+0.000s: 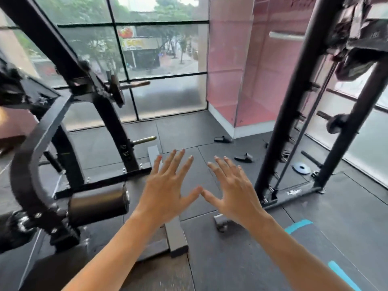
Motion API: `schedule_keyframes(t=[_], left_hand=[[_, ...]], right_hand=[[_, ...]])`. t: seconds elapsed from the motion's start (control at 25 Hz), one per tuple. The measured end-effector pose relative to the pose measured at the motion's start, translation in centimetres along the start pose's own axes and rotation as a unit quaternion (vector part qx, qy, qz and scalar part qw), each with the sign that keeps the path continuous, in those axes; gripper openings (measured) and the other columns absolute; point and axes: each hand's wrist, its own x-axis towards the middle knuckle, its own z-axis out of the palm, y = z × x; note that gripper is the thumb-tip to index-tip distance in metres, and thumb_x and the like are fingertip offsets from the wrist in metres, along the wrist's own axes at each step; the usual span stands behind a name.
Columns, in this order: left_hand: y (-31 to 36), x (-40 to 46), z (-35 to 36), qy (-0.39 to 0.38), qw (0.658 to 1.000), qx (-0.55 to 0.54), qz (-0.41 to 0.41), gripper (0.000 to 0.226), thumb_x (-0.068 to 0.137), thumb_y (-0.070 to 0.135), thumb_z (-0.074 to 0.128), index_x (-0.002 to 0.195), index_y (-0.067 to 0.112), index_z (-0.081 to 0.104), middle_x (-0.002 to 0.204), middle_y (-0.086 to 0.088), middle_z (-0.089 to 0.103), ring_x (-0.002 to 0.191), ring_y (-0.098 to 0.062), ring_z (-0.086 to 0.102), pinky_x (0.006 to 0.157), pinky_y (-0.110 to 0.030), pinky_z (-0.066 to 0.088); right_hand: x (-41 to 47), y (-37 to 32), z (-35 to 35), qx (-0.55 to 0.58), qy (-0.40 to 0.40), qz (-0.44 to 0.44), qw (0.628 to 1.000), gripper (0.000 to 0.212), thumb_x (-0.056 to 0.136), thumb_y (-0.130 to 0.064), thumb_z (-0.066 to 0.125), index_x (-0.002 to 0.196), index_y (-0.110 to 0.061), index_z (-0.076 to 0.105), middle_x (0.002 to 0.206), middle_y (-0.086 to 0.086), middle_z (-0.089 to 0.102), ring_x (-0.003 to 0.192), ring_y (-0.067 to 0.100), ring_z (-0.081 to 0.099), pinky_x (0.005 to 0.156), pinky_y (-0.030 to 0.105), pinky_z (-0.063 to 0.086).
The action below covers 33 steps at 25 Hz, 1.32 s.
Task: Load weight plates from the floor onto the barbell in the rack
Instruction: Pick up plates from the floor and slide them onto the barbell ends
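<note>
My left hand (168, 190) and my right hand (233, 192) are held out in front of me over the black rubber floor, palms down, fingers straight and spread, thumb tips almost touching. Neither holds anything. A small grey weight plate (302, 168) lies flat on the floor at the right, beside the base of the tall black rack (294, 114). A dark plate (116, 89) sits on a loading sleeve (136, 84) of the black machine at the left. No barbell is plainly visible.
The black plate-loaded machine (69, 143) with a padded roller (98, 203) fills the left. Its grey floor foot (175, 236) runs under my hands. Two black strap handles (243, 158) lie on the floor. Windows and a pink wall stand behind.
</note>
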Motion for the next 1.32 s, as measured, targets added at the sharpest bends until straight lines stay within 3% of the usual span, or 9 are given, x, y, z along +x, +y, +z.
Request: schedule_keyframes(t=[0.28,0.8,1.04,1.32], left_hand=[[-9.5,20.2,11.9,-0.009,0.998,-0.028,0.054,0.084,0.093,0.075,0.021,0.159,0.024,0.022,0.168,-0.002,0.013,0.156,-0.02,0.005,0.126,-0.05,0.008],[-22.5,58.3,27.8,0.008,0.994,-0.072,0.082,0.083,0.094,0.075,0.02,0.16,0.023,0.02,0.168,-0.002,0.01,0.156,-0.019,0.002,0.126,-0.049,0.006],[-28.5,77.7,39.6,0.02,0.979,-0.101,0.178,0.081,0.094,0.072,0.029,0.157,0.021,0.029,0.166,-0.005,0.02,0.155,-0.022,0.013,0.125,-0.052,0.013],[-31.3,99.3,46.4,-0.011,0.952,-0.122,0.279,0.081,0.095,0.072,0.031,0.158,0.021,0.028,0.167,-0.004,0.019,0.155,-0.02,0.012,0.125,-0.049,0.012]], right_hand=[[17.5,11.1,7.9,-0.018,0.021,0.067,0.997,0.08,0.086,-0.076,0.029,0.151,-0.03,0.03,0.162,-0.003,0.024,0.151,0.02,0.016,0.119,0.053,0.024],[53.6,29.9,16.6,-0.03,-0.008,0.094,0.995,0.078,0.086,-0.075,0.031,0.152,-0.034,0.025,0.164,-0.007,0.017,0.152,0.015,0.008,0.121,0.052,0.019],[67.3,40.5,22.5,-0.086,0.033,0.184,0.979,0.077,0.088,-0.074,0.033,0.151,-0.03,0.031,0.162,-0.006,0.024,0.151,0.017,0.016,0.119,0.051,0.025],[83.4,50.9,24.5,-0.094,0.061,0.266,0.957,0.077,0.089,-0.074,0.029,0.15,-0.028,0.034,0.161,-0.003,0.027,0.15,0.019,0.02,0.116,0.053,0.028]])
